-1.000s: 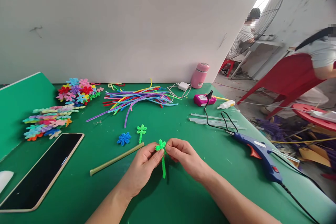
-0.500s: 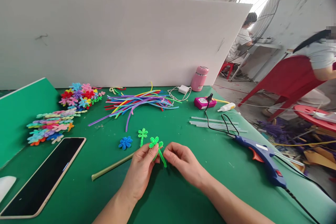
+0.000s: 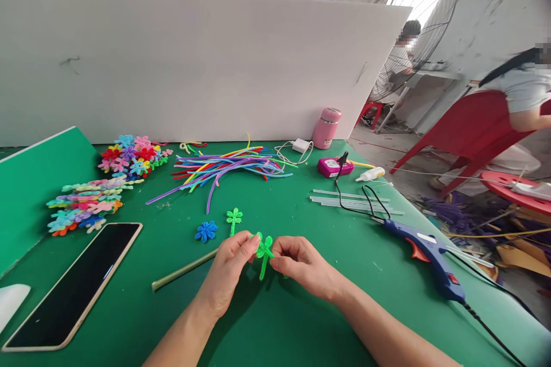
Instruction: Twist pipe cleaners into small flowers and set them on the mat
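Note:
Both my hands pinch a bright green pipe-cleaner flower (image 3: 263, 251) just above the green table (image 3: 275, 321). My left hand (image 3: 230, 272) grips its looped petals from the left. My right hand (image 3: 301, 266) grips it from the right, fingers closed. The flower's short stem hangs down between my thumbs. A finished green flower (image 3: 233, 219) and a blue flower (image 3: 206, 231) lie just beyond my hands. An olive-green stick (image 3: 185, 269) lies under my left hand.
A pile of straight coloured pipe cleaners (image 3: 224, 169) and heaps of finished flowers (image 3: 103, 183) lie at the back left. A phone (image 3: 73, 284) lies at the left. A blue glue gun (image 3: 424, 249), glue sticks (image 3: 353, 199), a pink bottle (image 3: 327, 127) stand right. People sit at far right.
The green flower has been turned between my fingers: its stem swung from slanting right to hanging straight down. My hands stayed in place, slightly lower.

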Available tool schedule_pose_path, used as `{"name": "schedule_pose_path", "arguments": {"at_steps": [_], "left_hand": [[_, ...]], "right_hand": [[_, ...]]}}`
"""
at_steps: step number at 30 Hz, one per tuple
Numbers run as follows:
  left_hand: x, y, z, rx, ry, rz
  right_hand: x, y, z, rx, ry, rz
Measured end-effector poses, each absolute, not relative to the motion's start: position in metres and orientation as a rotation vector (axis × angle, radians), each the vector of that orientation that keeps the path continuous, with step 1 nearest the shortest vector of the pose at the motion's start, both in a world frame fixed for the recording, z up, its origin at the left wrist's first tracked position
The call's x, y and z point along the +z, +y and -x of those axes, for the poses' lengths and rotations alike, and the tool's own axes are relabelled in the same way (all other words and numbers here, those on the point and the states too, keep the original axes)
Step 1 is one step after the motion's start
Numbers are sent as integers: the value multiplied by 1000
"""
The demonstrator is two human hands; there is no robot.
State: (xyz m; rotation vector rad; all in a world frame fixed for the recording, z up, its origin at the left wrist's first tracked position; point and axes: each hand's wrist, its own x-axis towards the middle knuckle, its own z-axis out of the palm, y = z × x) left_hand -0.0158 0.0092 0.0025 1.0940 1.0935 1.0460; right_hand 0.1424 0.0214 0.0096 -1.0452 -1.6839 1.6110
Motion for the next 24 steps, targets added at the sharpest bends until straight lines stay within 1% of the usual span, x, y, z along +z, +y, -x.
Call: {"name": "schedule_pose_path", "arguments": {"at_steps": [4,18,24], "left_hand": [[6,9,13,915,1053,-1100],[3,8,10,907,1029,-1129],[1,7,11,950,1046,-1031]], "right_hand": [[12,19,-143,1638,-1744,989],[13,18,-141,1186,-1967,1051],[14,18,-142,1313,-1894,1010]]}}
